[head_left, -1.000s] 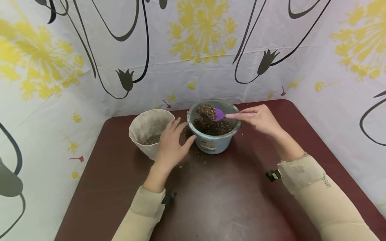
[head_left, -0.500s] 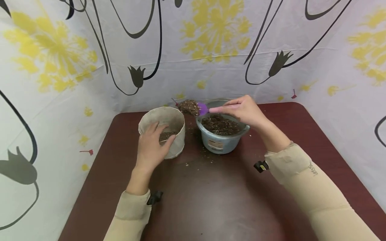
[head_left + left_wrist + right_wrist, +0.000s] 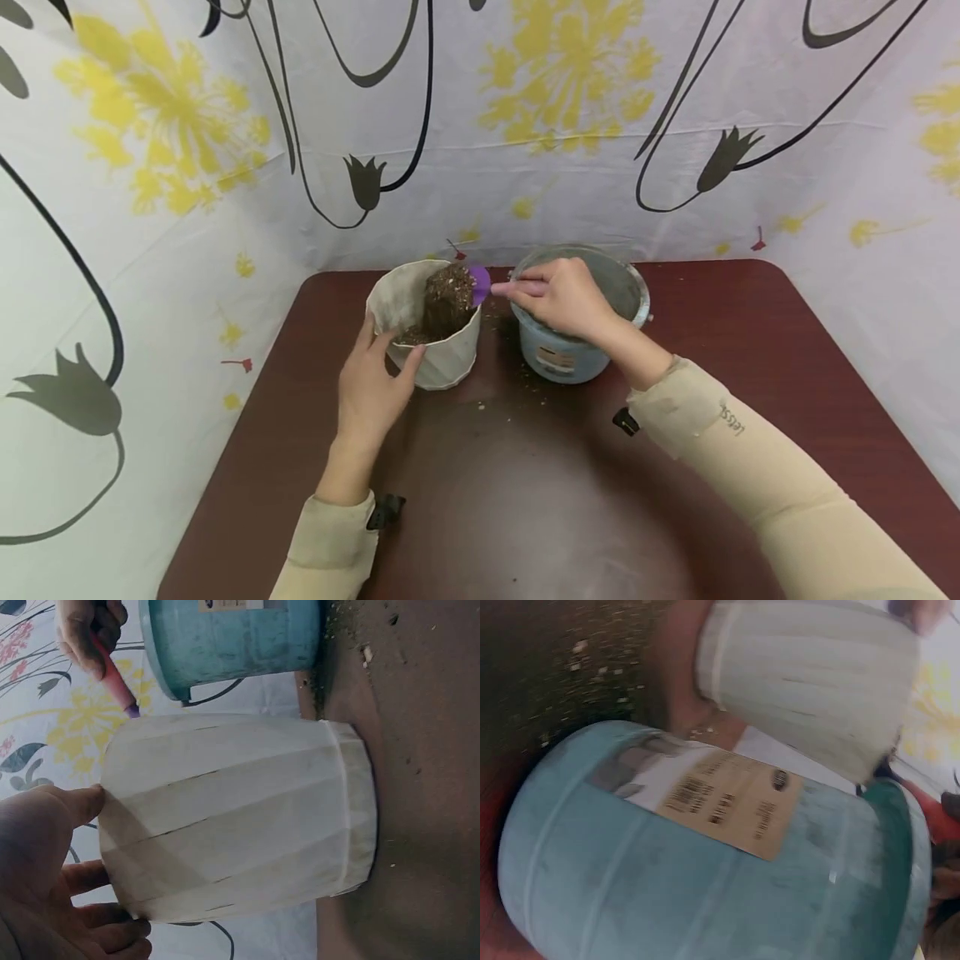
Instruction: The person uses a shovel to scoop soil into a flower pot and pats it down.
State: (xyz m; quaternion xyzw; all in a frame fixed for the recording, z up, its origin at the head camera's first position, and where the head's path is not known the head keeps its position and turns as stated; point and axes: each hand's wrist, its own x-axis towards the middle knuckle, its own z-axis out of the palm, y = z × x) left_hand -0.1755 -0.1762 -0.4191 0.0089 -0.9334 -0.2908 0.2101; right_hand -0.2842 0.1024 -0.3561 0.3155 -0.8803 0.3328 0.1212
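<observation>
My right hand (image 3: 566, 296) grips the pink handle of a small trowel with a purple blade (image 3: 481, 285). A clump of dark potting soil (image 3: 448, 293) is at the blade, inside the mouth of a white faceted plant pot (image 3: 442, 367). My left hand (image 3: 367, 396) holds the near-left part of that pot's rim, fingers and thumb spread along it. In the left wrist view, the left fingertips (image 3: 139, 928) touch the rim of the upright pot. Under my right forearm stands a blue bucket (image 3: 562, 354); my hand hides most of its inside.
The pot and bucket stand side by side on a dark red-brown table (image 3: 510, 500), near its far edge. Soil crumbs (image 3: 482, 406) lie scattered in front of them. A patterned curtain (image 3: 465, 200) closes in the back and sides. The bucket carries a paper label (image 3: 727, 799).
The loaded trowel has moved left from above the bucket into the white pot's mouth. My left hand has come from hovering in front of the pot to its rim. The view has shifted slightly.
</observation>
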